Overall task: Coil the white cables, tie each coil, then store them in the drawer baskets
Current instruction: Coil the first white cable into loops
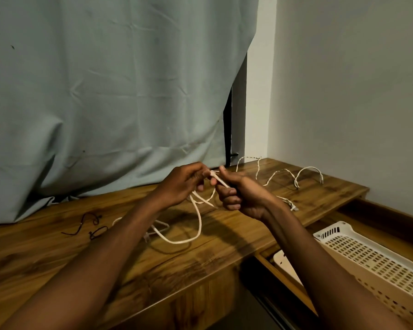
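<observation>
Cable work is at the coiling step, by my judgement. Left hand [181, 184] and right hand [239, 194] meet above the wooden surface [57, 253], each with its grip closed on the same white cable [196, 220]. A short doubled length runs between the fingertips. The rest hangs in a loose loop that rests on the surface below the hands.

A second white cable [284, 175], twisted, lies uncoiled near the back right corner. Another white piece [159, 228] lies partly hidden under the left forearm. Dark ties [91, 226] lie at left, apart from the hands. The drawer [379, 210] stands open at right with a perforated basket [372, 256] inside; no cable is in it yet.

Risks, as judged:
- The hanging loop may snag the white piece beneath it, since the two lie close together.
- The few turns held may spring open if either grip slackens before a tie is on.
- The ties are out of immediate reach; fetching one needs a freed hand, which could undo the coil.
- The twisted cable may kink when coiled.

Markings: no brand, label or writing is legible anywhere.
</observation>
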